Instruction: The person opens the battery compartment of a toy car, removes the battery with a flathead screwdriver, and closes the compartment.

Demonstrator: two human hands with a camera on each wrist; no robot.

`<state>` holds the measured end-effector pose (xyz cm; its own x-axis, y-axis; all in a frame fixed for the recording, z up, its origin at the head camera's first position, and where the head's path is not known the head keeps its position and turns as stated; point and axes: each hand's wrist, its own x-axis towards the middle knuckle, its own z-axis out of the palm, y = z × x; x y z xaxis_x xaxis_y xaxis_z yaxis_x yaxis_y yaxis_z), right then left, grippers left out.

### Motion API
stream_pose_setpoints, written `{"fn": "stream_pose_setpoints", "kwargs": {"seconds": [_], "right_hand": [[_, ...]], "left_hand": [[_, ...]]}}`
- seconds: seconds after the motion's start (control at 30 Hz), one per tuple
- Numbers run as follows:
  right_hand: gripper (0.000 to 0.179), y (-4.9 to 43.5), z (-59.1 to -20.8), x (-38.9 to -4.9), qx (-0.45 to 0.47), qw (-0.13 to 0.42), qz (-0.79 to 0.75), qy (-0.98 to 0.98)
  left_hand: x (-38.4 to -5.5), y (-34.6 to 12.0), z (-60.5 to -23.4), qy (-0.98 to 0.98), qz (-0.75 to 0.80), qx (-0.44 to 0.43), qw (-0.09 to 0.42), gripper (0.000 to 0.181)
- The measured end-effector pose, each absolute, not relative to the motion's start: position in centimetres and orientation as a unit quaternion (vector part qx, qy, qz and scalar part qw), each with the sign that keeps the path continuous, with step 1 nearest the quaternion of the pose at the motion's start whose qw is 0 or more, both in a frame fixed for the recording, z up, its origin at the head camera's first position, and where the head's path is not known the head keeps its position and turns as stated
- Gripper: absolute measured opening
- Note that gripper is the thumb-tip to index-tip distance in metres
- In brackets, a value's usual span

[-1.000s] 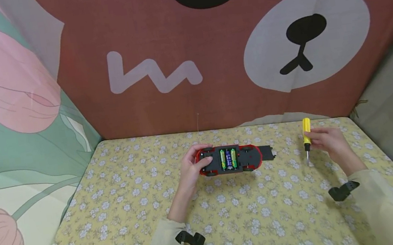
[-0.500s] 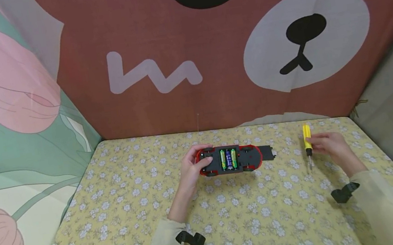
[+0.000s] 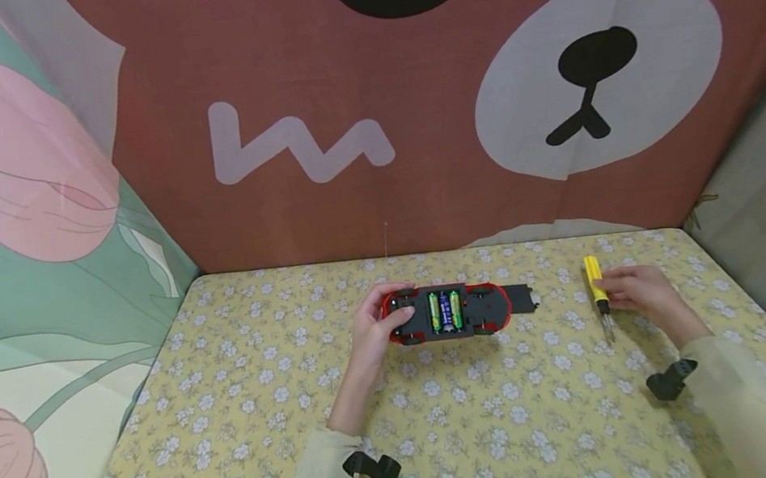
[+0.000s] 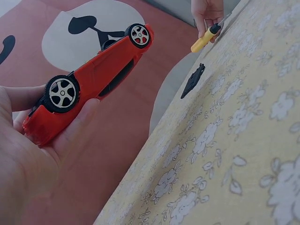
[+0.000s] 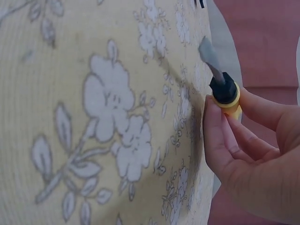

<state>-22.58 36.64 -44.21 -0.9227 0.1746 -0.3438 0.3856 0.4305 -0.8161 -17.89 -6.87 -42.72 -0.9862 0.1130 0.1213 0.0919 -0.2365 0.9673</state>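
Note:
My left hand (image 3: 371,322) grips a red toy car (image 4: 98,75) by one end and holds it upside down above the table. Its black underside (image 3: 488,307) faces up in the head view, with several batteries (image 3: 446,311) lying in the uncovered battery compartment. To the right, my right hand (image 3: 643,290) pinches a screwdriver (image 3: 594,283) by its yellow handle, the metal tip pointing down toward me. A flat black cover (image 4: 193,80) lies on the table beyond the car, partly hidden by it in the head view.
A floral yellow cloth (image 3: 454,433) covers the table. Behind it hangs a brown curtain (image 3: 278,221) with a bear print, and a tulip-print cloth (image 3: 34,321) stands along the left side. A thin antenna (image 3: 386,240) rises behind the car.
The screwdriver has swung in my right hand: its handle has come lower and leans left, and its tip has moved down toward me. The left hand and car have stayed put.

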Motion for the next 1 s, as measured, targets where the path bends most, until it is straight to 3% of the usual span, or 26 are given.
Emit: {"fn": "stream_pose_setpoints", "kwargs": {"seconds": [0.53, 1.0], "right_hand": [[0.065, 36.51, -44.47, -22.55, 0.140, 0.127, -0.476, 0.859], [0.055, 36.27, -45.04, -22.88, 0.141, 0.111, -0.466, 0.867]], "left_hand": [[-17.97, -6.83, -42.77, 0.613, 0.785, 0.084, 0.006, 0.038], [-18.06, -6.94, -42.87, 0.608, 0.789, 0.085, 0.005, 0.038]]}}
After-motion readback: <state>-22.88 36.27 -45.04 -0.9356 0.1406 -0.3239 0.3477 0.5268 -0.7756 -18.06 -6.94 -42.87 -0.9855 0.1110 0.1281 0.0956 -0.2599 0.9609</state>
